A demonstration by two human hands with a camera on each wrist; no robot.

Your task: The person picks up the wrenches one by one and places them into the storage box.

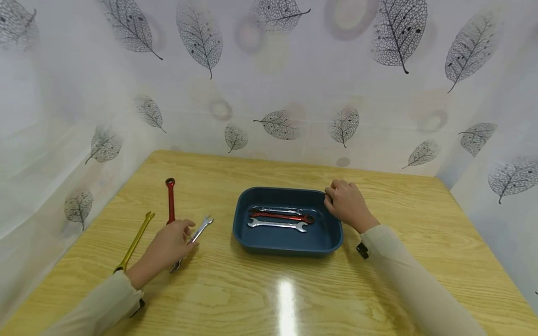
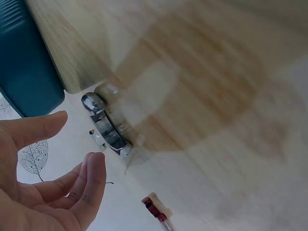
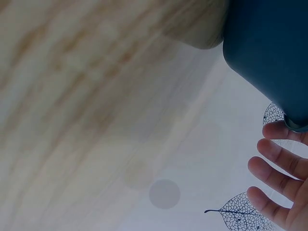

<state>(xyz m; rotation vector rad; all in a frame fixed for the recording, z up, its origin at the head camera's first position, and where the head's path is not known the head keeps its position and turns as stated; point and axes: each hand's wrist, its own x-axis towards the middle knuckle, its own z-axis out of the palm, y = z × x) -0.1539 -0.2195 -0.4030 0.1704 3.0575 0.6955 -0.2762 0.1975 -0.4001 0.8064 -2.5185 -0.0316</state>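
In the head view my left hand hovers over a silver open-end wrench, whose middle it partly hides. The left wrist view shows thumb and fingers spread beside that wrench, with a gap between. Farther right, my right hand holds the back right corner of a dark blue rectangular tray. One finger meets the tray's rim in the right wrist view, the others spread below it. Inside the tray lie a thin silver wrench, a red wrench and a larger silver open-end wrench.
A red wrench lies just beyond my left hand, its near end hidden by it. Left of the hand is a yellow wrench. The wooden table ends at a pale leaf-print cloth behind and at both sides.
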